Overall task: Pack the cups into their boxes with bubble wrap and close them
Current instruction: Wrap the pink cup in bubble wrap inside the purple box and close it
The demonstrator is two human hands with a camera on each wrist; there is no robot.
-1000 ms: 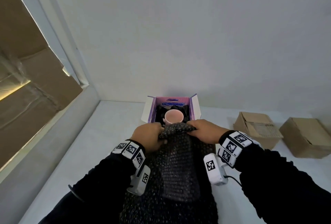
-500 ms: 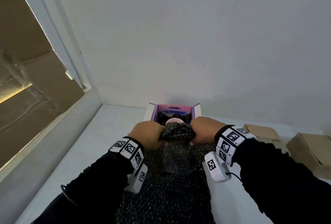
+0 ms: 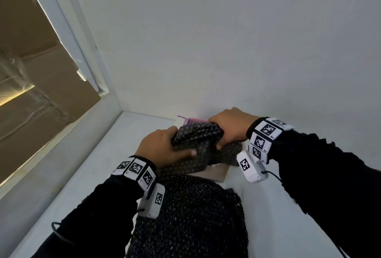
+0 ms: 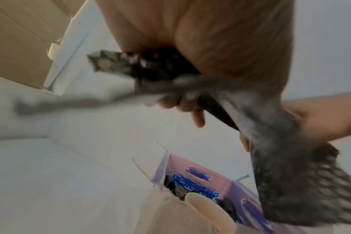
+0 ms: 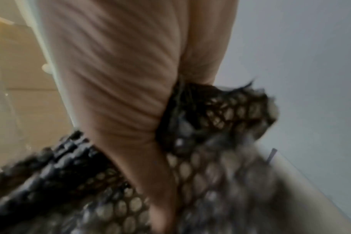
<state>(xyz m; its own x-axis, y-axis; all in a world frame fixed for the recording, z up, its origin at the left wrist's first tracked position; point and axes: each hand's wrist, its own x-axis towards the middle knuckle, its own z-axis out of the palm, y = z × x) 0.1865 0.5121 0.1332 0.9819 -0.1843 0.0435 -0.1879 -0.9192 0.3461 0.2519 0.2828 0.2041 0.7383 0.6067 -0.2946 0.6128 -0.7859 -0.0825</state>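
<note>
A dark sheet of bubble wrap (image 3: pixel 198 140) is bunched between both hands just above the open purple box (image 3: pixel 190 121) at the back of the white table. My left hand (image 3: pixel 165 146) grips its left end, thumb laid across the top. My right hand (image 3: pixel 228 129) grips the right end with curled fingers. In the left wrist view the bubble wrap (image 4: pixel 281 166) hangs over the purple box (image 4: pixel 192 175), and a pale pink cup rim (image 4: pixel 208 210) shows inside. The head view hides the cup behind the wrap. More bubble wrap (image 3: pixel 189 216) trails toward me.
A white wall (image 3: pixel 226 41) stands right behind the box. A window frame (image 3: pixel 68 37) and brown cardboard (image 3: pixel 41 96) lie to the left. A pale cardboard flap (image 3: pixel 216 172) sticks out under the wrap near my right wrist.
Both hands have lifted the bunched end of the wrap and carried it forward over the box, covering the pink cup. The view tilted up, and the brown boxes at right left the frame.
</note>
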